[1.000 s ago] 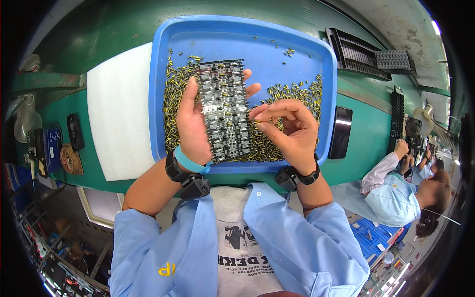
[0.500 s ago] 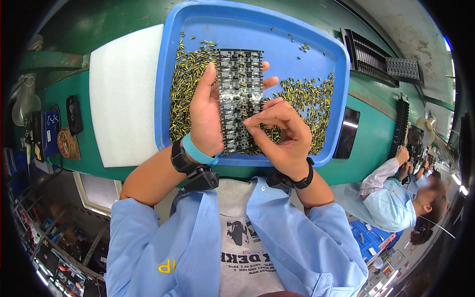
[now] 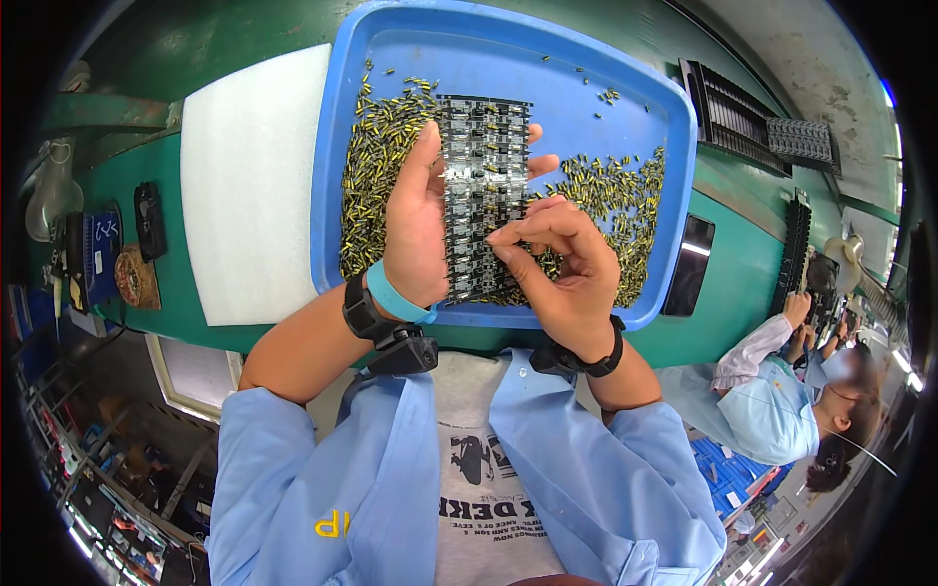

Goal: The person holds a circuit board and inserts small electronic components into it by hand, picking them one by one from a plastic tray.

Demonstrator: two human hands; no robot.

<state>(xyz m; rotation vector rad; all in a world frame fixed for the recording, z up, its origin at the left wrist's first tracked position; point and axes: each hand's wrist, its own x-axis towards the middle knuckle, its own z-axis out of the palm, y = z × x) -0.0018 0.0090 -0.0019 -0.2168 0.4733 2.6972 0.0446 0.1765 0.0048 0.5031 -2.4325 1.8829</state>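
My left hand (image 3: 418,220) grips a dark circuit board panel (image 3: 484,161) from beneath, with the thumb along its left edge and fingertips showing past its right edge. The panel carries rows of small repeated boards and is held over a blue tray (image 3: 322,166). Over the panel's lower right part, my right hand (image 3: 567,264) is closed in a pinch, thumb and index fingertips meeting at its surface. What sits between those fingertips is too small to make out. Many small black-and-yellow cylindrical components (image 3: 386,146) lie loose in the tray on both sides of the panel.
A white foam sheet (image 3: 256,186) lies left of the tray on the green table. A black phone (image 3: 689,264) rests at the tray's right. Black slotted racks (image 3: 728,112) stand at the far right. Another person (image 3: 772,391) works farther right.
The tray, panel and hands appear shifted slightly to the right in the picture. My right hand keeps its pinch at nearly the same spot on the panel.
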